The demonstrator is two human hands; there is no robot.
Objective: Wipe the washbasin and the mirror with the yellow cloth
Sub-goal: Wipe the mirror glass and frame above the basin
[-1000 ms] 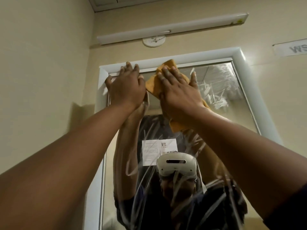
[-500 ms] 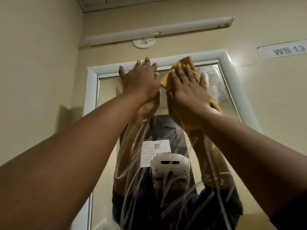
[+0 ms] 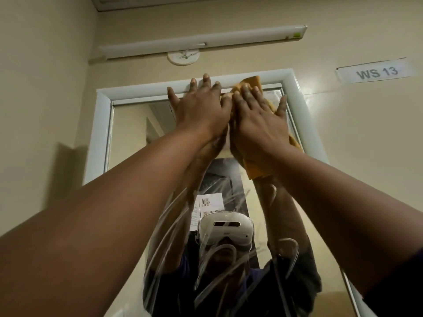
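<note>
The mirror (image 3: 130,133) hangs on the wall in a white frame, its lower glass streaked with wet smears. My right hand (image 3: 258,124) lies flat on the yellow cloth (image 3: 258,172) and presses it against the glass near the top right corner. A fold of the cloth sticks up over the frame's top edge. My left hand (image 3: 201,110) is spread flat on the glass just beside it, fingertips over the top frame, holding nothing. The washbasin is out of view.
A long white light fitting (image 3: 201,44) and a round white fixture (image 3: 183,57) sit above the mirror. A sign reading WS 13 (image 3: 376,72) is on the wall at the right. A side wall stands close on the left.
Both hands have slid to the right along the top of the mirror, the cloth moving from the top middle toward the top right corner. The foam there is wiped away.
</note>
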